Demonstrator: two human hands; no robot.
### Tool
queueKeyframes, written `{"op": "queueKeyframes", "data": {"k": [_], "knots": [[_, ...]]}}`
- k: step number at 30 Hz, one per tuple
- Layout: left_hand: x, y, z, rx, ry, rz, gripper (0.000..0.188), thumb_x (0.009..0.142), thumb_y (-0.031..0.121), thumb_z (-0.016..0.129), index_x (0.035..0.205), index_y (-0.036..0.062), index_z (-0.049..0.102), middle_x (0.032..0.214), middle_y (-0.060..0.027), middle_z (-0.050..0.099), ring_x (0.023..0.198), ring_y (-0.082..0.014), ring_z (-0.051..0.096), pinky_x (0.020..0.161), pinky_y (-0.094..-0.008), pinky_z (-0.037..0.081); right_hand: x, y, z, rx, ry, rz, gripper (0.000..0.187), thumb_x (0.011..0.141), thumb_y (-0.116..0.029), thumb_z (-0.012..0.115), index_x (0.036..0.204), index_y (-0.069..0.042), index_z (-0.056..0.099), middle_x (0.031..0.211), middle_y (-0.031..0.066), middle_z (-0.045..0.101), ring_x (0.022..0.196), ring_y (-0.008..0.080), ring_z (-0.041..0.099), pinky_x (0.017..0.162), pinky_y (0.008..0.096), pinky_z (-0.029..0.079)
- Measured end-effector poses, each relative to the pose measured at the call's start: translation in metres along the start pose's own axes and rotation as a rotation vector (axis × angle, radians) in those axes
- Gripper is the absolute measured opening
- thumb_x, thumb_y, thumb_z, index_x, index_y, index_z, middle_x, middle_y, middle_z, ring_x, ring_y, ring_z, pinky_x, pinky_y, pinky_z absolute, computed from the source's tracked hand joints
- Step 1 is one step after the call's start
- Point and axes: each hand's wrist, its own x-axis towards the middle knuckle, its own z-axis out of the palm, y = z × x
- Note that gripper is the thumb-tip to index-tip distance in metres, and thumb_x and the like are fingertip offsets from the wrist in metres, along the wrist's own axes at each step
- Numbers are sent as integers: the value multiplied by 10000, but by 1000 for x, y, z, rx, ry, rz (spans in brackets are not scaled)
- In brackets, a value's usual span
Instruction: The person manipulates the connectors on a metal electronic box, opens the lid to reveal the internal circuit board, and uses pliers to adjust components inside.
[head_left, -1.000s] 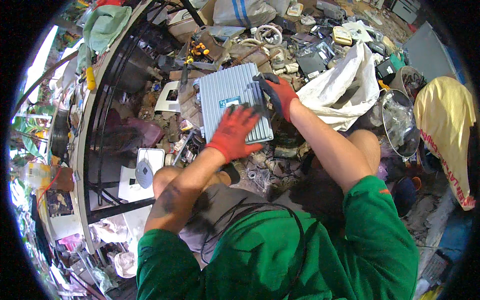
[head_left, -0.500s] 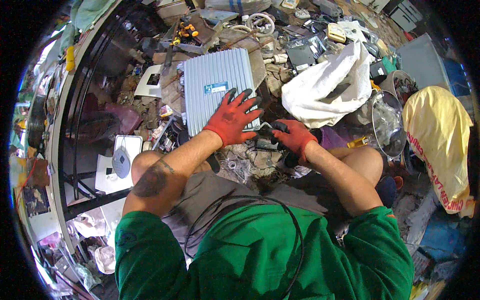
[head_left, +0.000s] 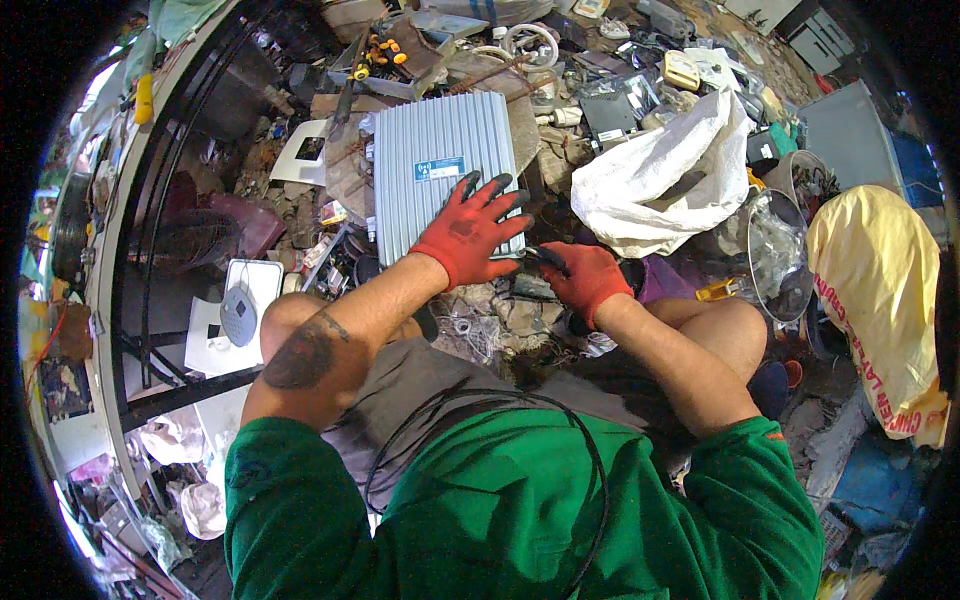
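Note:
A light grey metal box [head_left: 440, 125] with ridged cooling fins and a blue-and-white label lies in front of me on a flat slab. My left hand [head_left: 468, 238], in a red glove with black fingertips, rests on its near right part, fingers spread. Just off the box's near right corner, my right hand [head_left: 583, 275] is closed, in a matching glove. It grips a thin bent metal rod, apparently a hex key [head_left: 532, 253], whose end is at the corner. Most of this tool is hidden by the fingers.
A white sack [head_left: 650, 190] lies to the right, near a bucket [head_left: 778, 255] and a yellow sack [head_left: 875, 290]. Yellow-and-black hand tools [head_left: 385, 52] sit in a tray at the back. Electronic scrap lies all around. A black metal frame [head_left: 165, 200] stands on the left.
My right hand has turned at the box's corner, and the bent rod shows less than before. My left hand stays spread on the box. The view has shifted slightly.

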Motion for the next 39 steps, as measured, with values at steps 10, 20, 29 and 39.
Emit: {"op": "queueKeyframes", "data": {"k": [10, 20, 29, 39], "knots": [[1, 0, -2, -2, -9, -3, 611, 809, 478, 710, 1339, 200, 584, 1496, -84, 439, 1442, -330, 323, 1167, -587, 223, -4, -23, 8, -216, -70, 112, 189, 908, -243, 576, 992, -78, 614, 901, 191, 697, 876, 406, 675, 751, 527, 529], [-2, -2, 2, 2, 13, -4, 602, 823, 496, 693, 1339, 206, 586, 1484, -78, 454, 1427, -324, 351, 1164, -579, 236, -10, -30, 12, -125, 11, 74, 231, 904, -296, 612, 983, -79, 600, 892, 184, 693, 865, 411, 673, 740, 522, 531], [-1, -1, -2, 10, 15, 1, 625, 801, 504, 696, 1333, 200, 573, 1462, -79, 466, 1430, -329, 343, 1173, -557, 227, -11, -18, 16, -157, 71, 47, 222, 895, -287, 616, 1031, -111, 615, 919, 161, 704, 859, 395, 680, 721, 520, 536], [-1, -1, -2, 4, 17, 0, 625, 801, 502, 694, 1332, 193, 577, 1464, -85, 469, 1440, -322, 333, 1178, -555, 223, -11, -18, 17, -108, 25, 94, 231, 886, -275, 618, 1056, -121, 642, 905, 184, 702, 870, 409, 674, 746, 522, 533]]}}
